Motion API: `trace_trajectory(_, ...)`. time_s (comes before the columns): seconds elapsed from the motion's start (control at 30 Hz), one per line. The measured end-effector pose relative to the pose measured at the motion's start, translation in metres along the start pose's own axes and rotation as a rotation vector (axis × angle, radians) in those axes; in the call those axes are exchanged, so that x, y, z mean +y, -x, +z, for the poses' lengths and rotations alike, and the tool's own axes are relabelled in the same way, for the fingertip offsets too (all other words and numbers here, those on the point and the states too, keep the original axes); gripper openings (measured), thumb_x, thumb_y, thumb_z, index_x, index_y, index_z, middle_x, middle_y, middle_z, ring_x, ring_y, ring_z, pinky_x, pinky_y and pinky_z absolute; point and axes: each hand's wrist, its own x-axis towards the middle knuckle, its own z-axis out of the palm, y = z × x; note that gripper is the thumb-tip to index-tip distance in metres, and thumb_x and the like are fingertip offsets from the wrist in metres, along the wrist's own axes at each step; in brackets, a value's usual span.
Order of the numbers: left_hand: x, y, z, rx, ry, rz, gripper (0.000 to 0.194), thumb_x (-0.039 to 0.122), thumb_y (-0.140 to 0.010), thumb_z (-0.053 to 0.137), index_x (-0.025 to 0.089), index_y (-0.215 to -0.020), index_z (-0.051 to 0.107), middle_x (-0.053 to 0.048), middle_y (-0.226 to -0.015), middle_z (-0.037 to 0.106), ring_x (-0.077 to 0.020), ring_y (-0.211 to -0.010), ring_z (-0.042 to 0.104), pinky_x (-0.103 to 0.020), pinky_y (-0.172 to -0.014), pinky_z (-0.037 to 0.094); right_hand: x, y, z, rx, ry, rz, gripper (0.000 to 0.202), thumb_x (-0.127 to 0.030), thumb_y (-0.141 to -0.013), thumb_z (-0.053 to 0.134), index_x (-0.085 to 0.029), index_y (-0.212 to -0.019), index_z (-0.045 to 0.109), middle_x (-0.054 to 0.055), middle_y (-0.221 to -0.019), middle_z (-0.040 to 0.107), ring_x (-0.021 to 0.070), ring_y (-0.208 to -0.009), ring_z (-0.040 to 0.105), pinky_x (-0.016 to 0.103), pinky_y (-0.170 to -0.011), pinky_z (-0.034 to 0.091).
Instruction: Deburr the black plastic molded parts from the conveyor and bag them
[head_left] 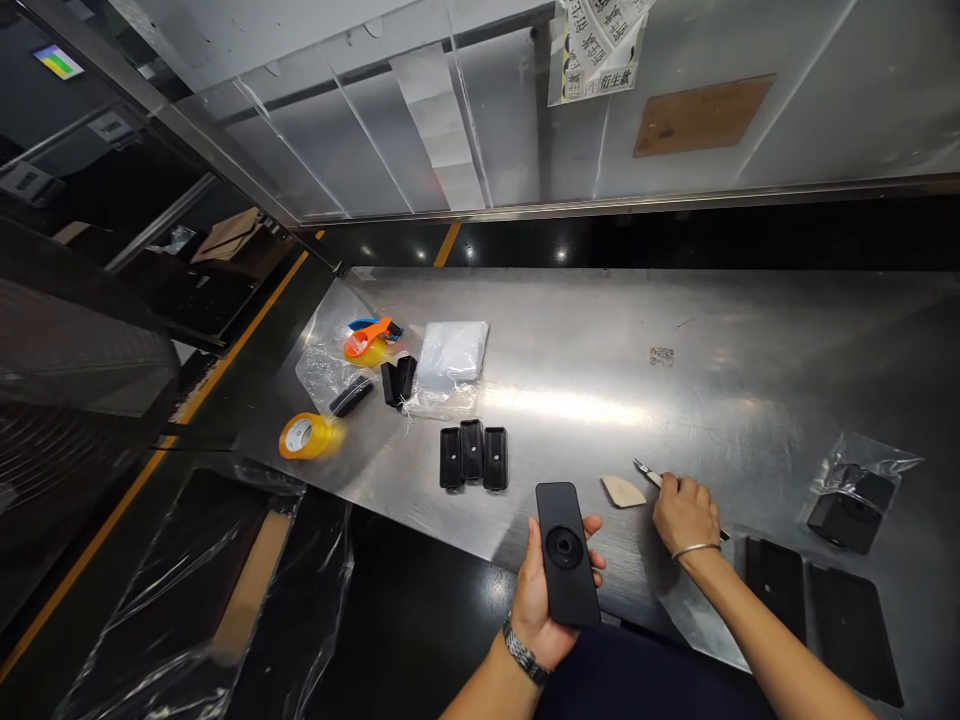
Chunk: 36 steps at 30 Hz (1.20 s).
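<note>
My left hand [541, 605] is closed around a flat black rectangular part [570, 590] with rounded corners and a round recessed ring in its face. It is held tilted above the near edge of the table. My right hand [686, 513] is closed over a slim metal-tipped tool [646, 471] at the table top. Its pointed end sticks out to the left, while most of the handle is hidden under the fingers. Just left of that tip lies a beige fan-shaped piece [622, 491]. Several small black trays [472, 452] stand in a group farther left.
On the metal table [570, 330] are a yellow tape roll [306, 437], an orange tape dispenser [370, 340] and a stack of clear bags [453, 352]. At right are a bagged black part [855, 505] and flat black pieces [855, 620]. A plastic-lined box [255, 580] stands lower left.
</note>
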Motion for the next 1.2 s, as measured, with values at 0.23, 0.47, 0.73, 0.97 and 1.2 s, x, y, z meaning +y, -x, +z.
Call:
trace_trajectory(0.23,0.003,0.001,-0.001,0.012,0.027,0.09,0.053,0.055,-0.082,0.052,0.01,-0.105,0.066,-0.012,-0.115,0.064,-0.0125,-0.067,0.06,-0.023,-0.059,0.05,-0.021,0.02,0.005,0.082,0.062,-0.323,0.04,-0.037,-0.089,0.054,-0.017,-0.123,0.05,0.009,-0.116,0.056,0.0241,-0.104,0.054,0.042,-0.084,0.045)
trace_trajectory(0.47,0.0,0.001,-0.005,-0.041,0.028,0.107,0.054,0.055,-0.082,0.052,0.008,-0.106,0.066,-0.013,-0.107,0.067,-0.013,-0.067,0.061,-0.023,-0.06,0.049,-0.029,0.03,0.009,0.116,0.028,-0.377,0.03,-0.028,-0.09,0.053,-0.017,-0.118,0.053,0.007,-0.107,0.06,0.021,-0.095,0.058,0.041,-0.08,0.047)
trace_trajectory(0.73,-0.006,0.004,-0.002,-0.007,0.015,0.043,0.053,0.054,-0.085,0.048,0.007,-0.097,0.068,-0.012,-0.099,0.069,-0.013,-0.064,0.062,-0.023,-0.057,0.048,-0.049,0.02,0.005,0.138,-0.203,-0.432,0.022,-0.034,-0.091,0.053,-0.02,-0.107,0.058,0.004,-0.102,0.062,0.0167,-0.087,0.06,0.036,-0.077,0.049)
trace_trajectory(0.97,-0.003,0.014,0.005,0.072,-0.052,0.071,0.052,0.054,-0.087,0.044,0.009,-0.1,0.066,-0.012,-0.09,0.071,-0.0128,-0.056,0.061,-0.023,-0.051,0.046,-0.051,0.032,-0.052,0.169,-0.553,-0.432,0.035,-0.041,-0.092,0.044,-0.015,-0.116,0.047,0.011,-0.1,0.061,0.0213,-0.087,0.062,0.034,-0.072,0.054)
trace_trajectory(1.2,-0.004,0.017,0.01,0.23,-0.119,0.074,0.052,0.049,-0.086,0.05,0.013,-0.122,0.052,-0.01,-0.083,0.07,-0.014,-0.052,0.061,-0.025,-0.05,0.046,-0.062,0.059,-0.138,0.127,-0.749,-0.719,0.032,-0.028,-0.091,0.05,-0.022,-0.122,0.051,0.01,-0.111,0.055,0.0222,-0.102,0.058,0.033,-0.082,0.052)
